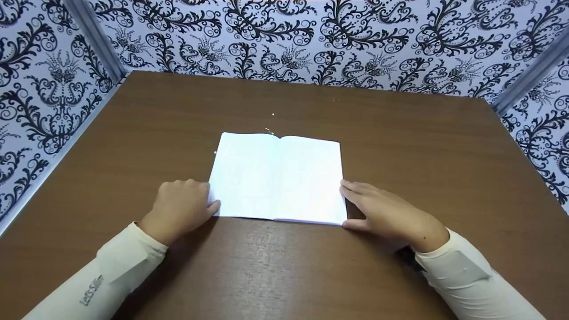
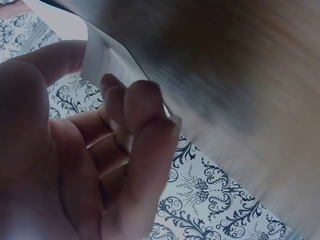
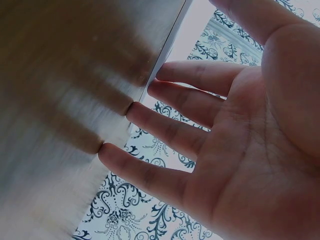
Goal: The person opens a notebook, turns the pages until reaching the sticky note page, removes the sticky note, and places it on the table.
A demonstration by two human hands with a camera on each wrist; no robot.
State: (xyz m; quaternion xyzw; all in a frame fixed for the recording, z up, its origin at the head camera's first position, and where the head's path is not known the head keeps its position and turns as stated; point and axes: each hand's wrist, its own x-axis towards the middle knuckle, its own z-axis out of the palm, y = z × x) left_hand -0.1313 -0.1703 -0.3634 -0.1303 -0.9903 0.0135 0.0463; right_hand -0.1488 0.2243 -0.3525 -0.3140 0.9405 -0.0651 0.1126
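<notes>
notebook [image 1: 279, 178] lies open, white pages up, on the brown table [image 1: 275, 271]; the left hand [image 1: 180, 206] curls its fingers and pinches the lower left corner with its thumb, while the right hand [image 1: 386, 213], fingers nearly straight and grasping nothing, touches the right edge

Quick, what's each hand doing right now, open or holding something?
Left hand: closed, pinching the left edge of the book.
Right hand: open, touching the book's right edge.
</notes>
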